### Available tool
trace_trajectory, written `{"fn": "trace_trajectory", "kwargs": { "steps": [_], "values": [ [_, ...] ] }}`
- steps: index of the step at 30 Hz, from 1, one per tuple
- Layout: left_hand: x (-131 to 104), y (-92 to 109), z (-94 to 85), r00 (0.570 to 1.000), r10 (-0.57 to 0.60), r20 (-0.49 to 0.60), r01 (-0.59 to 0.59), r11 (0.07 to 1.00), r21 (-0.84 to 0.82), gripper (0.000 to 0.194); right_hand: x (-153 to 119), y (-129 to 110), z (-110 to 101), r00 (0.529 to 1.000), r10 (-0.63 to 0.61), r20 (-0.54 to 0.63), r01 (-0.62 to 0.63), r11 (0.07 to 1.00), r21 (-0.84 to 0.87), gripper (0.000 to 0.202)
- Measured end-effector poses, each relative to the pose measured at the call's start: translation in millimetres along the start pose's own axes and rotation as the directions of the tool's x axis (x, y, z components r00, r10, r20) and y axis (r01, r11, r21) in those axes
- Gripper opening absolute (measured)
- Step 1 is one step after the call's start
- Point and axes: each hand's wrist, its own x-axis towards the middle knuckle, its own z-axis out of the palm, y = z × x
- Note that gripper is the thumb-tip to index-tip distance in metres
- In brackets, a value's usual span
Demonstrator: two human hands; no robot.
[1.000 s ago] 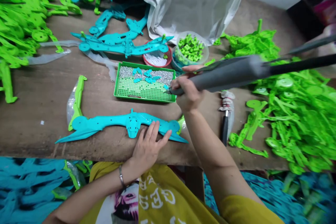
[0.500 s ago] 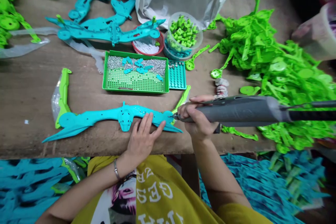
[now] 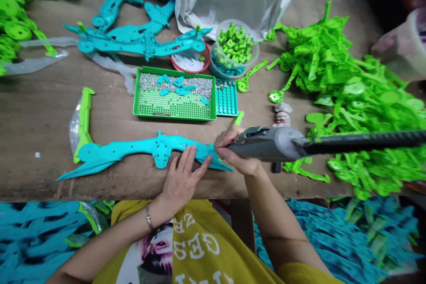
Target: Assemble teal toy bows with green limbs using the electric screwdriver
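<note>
A turquoise plastic bow-shaped part (image 3: 133, 146) lies across the table in front of me. My left hand (image 3: 182, 173) rests on its right half, fingers stretched out and pressing it flat. My right hand (image 3: 238, 151) is wrapped round a grey power screwdriver (image 3: 266, 144) at the part's right end. The tool is tilted, its rear raised towards me, and my fingers hide its tip. A green arm with a clear film (image 3: 84, 120) joins the left end of the part. Another green arm (image 3: 238, 118) at the right end is mostly hidden behind my right hand.
Behind the part stands a green tray (image 3: 176, 117) of screws and small turquoise pieces, beside a turquoise pegged tray (image 3: 226, 100). Tubs (image 3: 235, 49) of small green pieces sit farther back. Green parts (image 3: 359, 88) heap at right. Another turquoise bow part (image 3: 136, 46) lies behind.
The screwdriver has tilted up from nearly level, its rear swinging towards me, and my right hand has moved slightly left over the part's end. My left hand stays on the part.
</note>
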Motion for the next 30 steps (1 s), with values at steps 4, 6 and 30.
{"fn": "trace_trajectory", "kwargs": {
  "steps": [4, 6, 30],
  "values": [
    [2, 2, -1.0, 1.000, -0.011, -0.016, 0.011, 1.000, 0.015, 0.076, 34, -15, 10, 0.973, -0.225, 0.060, 0.217, 0.970, 0.108, 0.020],
    [2, 3, -3.6, 0.999, -0.022, -0.030, 0.022, 1.000, 0.004, 0.072, 55, -16, 22, 0.933, -0.341, -0.118, 0.354, 0.927, 0.125, 0.021],
    [-20, -93, -45.4, 0.958, -0.273, -0.092, 0.273, 0.962, -0.018, 0.083, 145, 34, 55, 0.881, -0.330, -0.339, 0.341, 0.940, -0.029, 0.024]
  ]
}}
